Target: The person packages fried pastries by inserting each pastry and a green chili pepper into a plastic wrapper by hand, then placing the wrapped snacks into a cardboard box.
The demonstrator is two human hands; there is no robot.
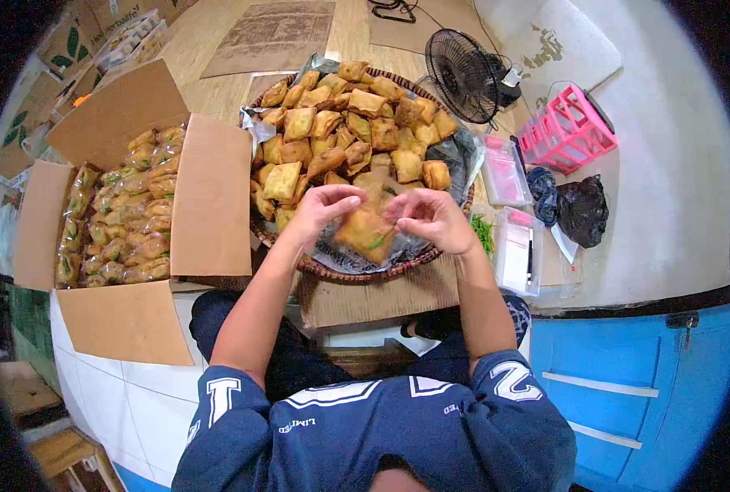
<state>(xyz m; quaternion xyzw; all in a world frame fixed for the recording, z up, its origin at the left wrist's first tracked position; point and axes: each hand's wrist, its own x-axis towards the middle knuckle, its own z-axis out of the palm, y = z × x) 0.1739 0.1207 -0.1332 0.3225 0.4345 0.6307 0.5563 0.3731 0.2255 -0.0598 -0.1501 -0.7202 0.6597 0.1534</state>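
Note:
Between my two hands is a clear plastic bag (367,234) with golden fried pieces and a bit of green inside. My left hand (326,211) pinches its upper left edge, thumb against fingers. On the other side my right hand (433,220) pinches the upper right edge. The bag is held over the near part of a round woven basket (357,277) lined with printed plastic. Behind it, a heap of square fried pieces (332,123) fills the basket. Slight blur hides the exact fingertip contact.
To the left stands an open cardboard box (213,197) with many filled packets (131,221). On the right are green chilies (483,234), clear plastic containers (506,174), a black plastic bag (583,210) and a pink basket (568,131). A black fan (462,75) stands behind.

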